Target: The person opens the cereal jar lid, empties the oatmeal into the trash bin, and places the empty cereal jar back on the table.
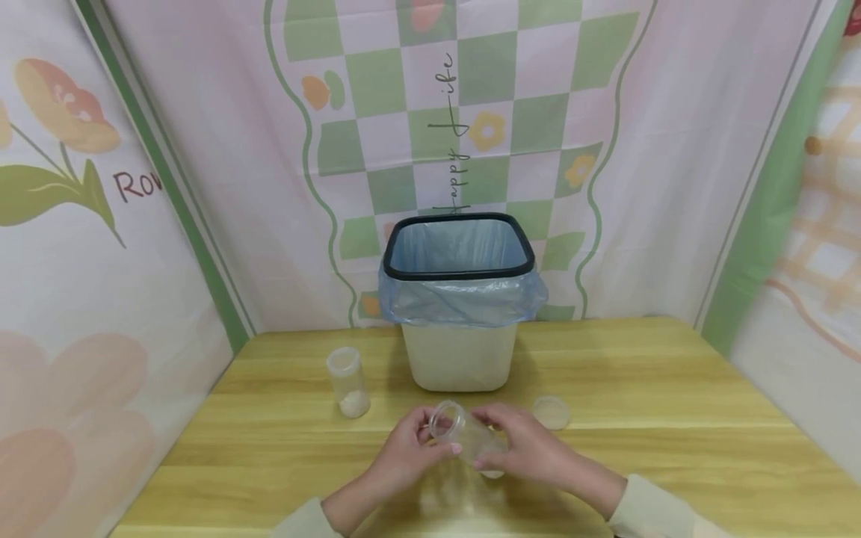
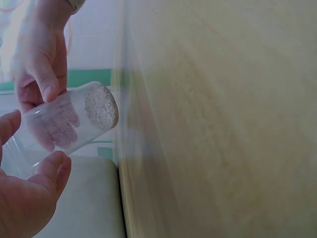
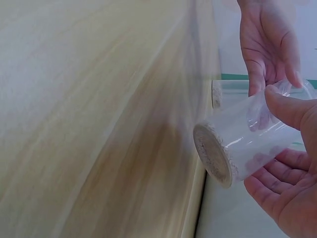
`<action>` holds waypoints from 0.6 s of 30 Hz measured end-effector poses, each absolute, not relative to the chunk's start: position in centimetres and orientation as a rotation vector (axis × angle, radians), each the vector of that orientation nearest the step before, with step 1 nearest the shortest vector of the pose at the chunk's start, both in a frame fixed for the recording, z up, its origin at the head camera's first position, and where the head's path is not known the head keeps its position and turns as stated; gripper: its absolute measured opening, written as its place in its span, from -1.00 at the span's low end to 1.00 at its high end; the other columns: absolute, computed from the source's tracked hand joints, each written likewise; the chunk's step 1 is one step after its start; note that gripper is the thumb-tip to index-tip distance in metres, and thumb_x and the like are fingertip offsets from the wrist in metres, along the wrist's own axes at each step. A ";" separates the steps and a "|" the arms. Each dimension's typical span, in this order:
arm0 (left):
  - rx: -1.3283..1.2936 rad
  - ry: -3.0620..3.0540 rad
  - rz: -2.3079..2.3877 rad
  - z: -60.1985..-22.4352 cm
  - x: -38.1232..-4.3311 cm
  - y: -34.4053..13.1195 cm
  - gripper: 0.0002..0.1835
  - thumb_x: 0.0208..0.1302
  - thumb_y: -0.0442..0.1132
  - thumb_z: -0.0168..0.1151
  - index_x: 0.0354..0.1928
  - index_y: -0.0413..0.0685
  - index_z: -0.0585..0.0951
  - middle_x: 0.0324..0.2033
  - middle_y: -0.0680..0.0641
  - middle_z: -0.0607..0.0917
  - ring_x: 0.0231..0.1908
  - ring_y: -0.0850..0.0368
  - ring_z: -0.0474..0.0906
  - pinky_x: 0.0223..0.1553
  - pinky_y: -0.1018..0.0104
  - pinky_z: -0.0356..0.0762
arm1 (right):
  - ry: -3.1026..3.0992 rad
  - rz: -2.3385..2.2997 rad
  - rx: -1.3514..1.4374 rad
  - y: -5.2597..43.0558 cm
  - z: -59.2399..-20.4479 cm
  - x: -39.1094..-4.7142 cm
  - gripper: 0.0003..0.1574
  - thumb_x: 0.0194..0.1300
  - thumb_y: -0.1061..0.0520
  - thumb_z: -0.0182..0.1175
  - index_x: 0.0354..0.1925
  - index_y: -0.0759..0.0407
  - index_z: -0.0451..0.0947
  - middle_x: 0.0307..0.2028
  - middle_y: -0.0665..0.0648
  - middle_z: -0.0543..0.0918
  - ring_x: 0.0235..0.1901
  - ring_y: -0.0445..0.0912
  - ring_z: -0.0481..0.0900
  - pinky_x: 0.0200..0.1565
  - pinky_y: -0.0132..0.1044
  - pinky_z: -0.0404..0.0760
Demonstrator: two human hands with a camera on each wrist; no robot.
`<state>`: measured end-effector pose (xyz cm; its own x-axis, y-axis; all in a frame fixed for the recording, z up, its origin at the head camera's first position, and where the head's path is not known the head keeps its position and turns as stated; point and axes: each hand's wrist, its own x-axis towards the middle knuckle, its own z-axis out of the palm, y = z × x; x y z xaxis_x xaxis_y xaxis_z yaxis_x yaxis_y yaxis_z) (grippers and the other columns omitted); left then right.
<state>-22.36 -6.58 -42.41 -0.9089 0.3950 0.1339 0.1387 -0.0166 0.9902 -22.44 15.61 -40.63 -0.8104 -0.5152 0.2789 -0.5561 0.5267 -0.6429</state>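
Observation:
A clear, lidless jar (image 1: 469,436) is held tilted above the table, its mouth toward the left and its base lower on the right. My right hand (image 1: 528,446) grips its body, thumb on the near side and fingers behind. At the rim end, my left hand (image 1: 409,448) holds the jar between thumb and fingers. Pale, grainy stuff (image 2: 102,106) lies at the bottom of this jar, as the left wrist view shows. A second clear jar (image 1: 345,373) stands on the table to the left, with whitish contents at its base.
Behind the hands stands a white bin (image 1: 460,359) with a black rim (image 1: 460,276) and a blue bag liner (image 1: 464,302). A round clear lid (image 1: 551,412) lies on the wooden table (image 1: 646,448) to the right. Printed curtains (image 1: 222,149) enclose the table's back and sides.

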 end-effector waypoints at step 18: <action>0.547 2.006 2.055 -42.6 -22.2 -6.5 -0.50 0.13 -0.41 0.35 0.07 -0.42 0.38 -0.04 -0.18 0.61 0.05 -0.11 0.57 -0.04 0.27 0.59 | -2.718 1.237 1.008 15.7 -41.0 -22.7 -0.23 0.04 -0.03 0.49 0.14 0.26 0.49 -0.04 0.02 0.62 -0.13 -0.09 0.57 -0.15 -0.30 0.60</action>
<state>-22.23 -6.54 -42.65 -0.9071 0.4058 0.1117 0.1018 -0.0460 0.9937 -22.73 15.70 -41.02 -0.7953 -0.5558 0.2421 -0.5476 0.4874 -0.6801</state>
